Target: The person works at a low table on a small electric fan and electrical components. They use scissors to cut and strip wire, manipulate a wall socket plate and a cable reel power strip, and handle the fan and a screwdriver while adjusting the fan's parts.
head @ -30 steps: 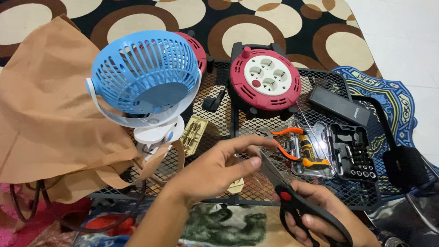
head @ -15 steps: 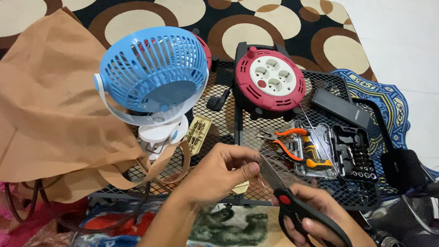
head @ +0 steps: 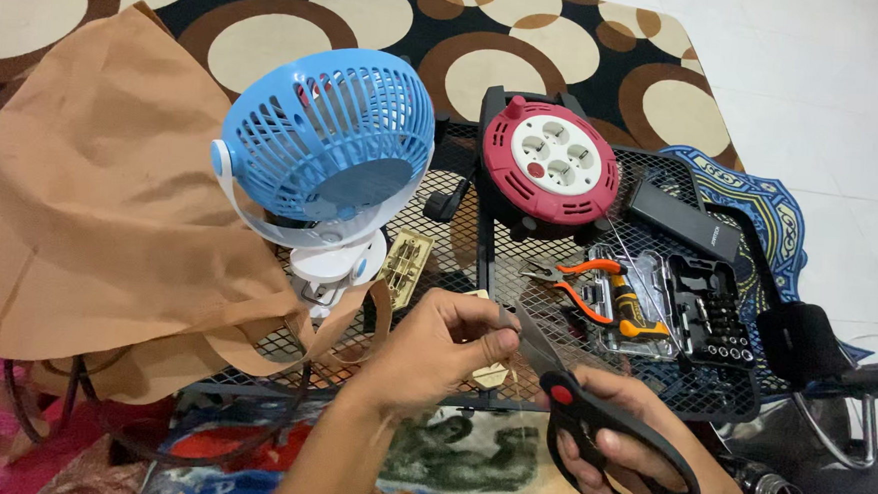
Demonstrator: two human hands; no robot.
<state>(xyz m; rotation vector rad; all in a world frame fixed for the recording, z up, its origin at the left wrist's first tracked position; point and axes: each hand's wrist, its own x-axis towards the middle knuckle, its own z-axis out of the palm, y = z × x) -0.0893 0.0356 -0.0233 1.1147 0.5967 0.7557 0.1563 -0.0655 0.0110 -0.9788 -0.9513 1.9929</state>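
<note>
My right hand (head: 629, 442) grips black-handled scissors (head: 590, 415) with a red pivot, blades pointing up-left toward my left fingertips. My left hand (head: 444, 343) pinches something small and thin right at the blade tips; what it is cannot be told. Both hands hover over the front edge of a black wire-mesh table (head: 518, 271). A small blue and white fan (head: 328, 161) stands on the mesh just left of my left hand. A small tan part (head: 405, 265) lies beside the fan's base.
A red and white cable reel with sockets (head: 548, 168) sits at the back. Orange-handled pliers (head: 582, 285) lie on an open bit case (head: 691, 310). A black box (head: 685, 225) sits behind it. Tan cloth (head: 100, 219) covers the left side, with a patterned rug (head: 371, 13) under everything.
The view has shifted so everything sits lower and further right in the frame. My hands stay together at the scissor tips, with little change in grip.
</note>
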